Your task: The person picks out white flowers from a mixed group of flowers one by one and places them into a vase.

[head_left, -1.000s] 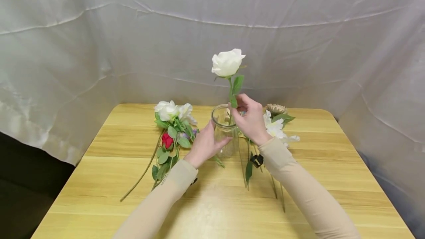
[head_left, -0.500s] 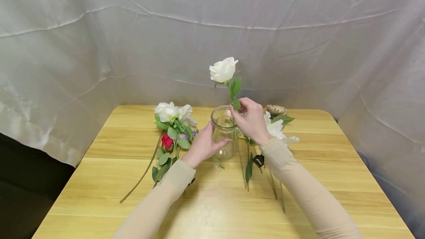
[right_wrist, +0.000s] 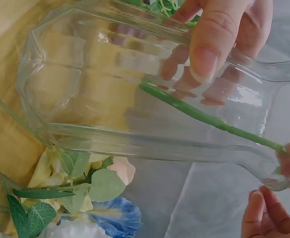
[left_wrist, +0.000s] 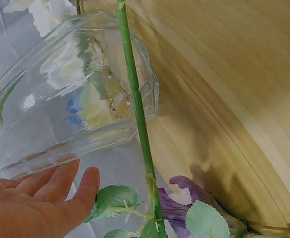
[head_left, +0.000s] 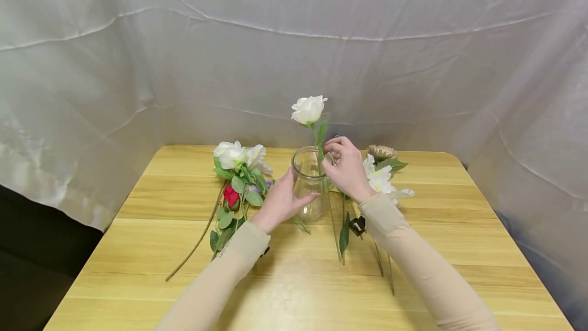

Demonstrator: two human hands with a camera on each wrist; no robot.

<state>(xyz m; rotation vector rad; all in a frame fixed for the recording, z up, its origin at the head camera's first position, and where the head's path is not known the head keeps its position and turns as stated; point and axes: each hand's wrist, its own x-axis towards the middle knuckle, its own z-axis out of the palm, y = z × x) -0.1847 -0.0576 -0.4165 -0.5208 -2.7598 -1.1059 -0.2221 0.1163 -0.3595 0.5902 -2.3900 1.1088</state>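
Observation:
A clear glass vase [head_left: 310, 193] with faceted sides stands upright at the table's middle. My left hand [head_left: 282, 198] grips it from the left, thumb across the front and fingers behind, as the right wrist view also shows. Above the vase's mouth rises a white rose [head_left: 309, 110] with green leaves. My right hand [head_left: 346, 167] pinches its stem right at the rim. Inside the glass, the green stem [right_wrist: 199, 114] slants down and its cut end hangs partway, above the base.
Left of the vase lies a pile of flowers with a white bloom [head_left: 229, 155], a red rose [head_left: 231, 195] and a purple flower [left_wrist: 177, 208]. On the right are white flowers [head_left: 380, 178], a beige flower [head_left: 381, 152] and a blue flower [right_wrist: 116, 215]. Grey cloth [head_left: 294, 55] hangs behind the wooden table [head_left: 294, 290].
The white rose has come down, its stem sliding deeper into the vase. My right hand has lowered slightly to the rim. My left hand keeps its hold on the vase.

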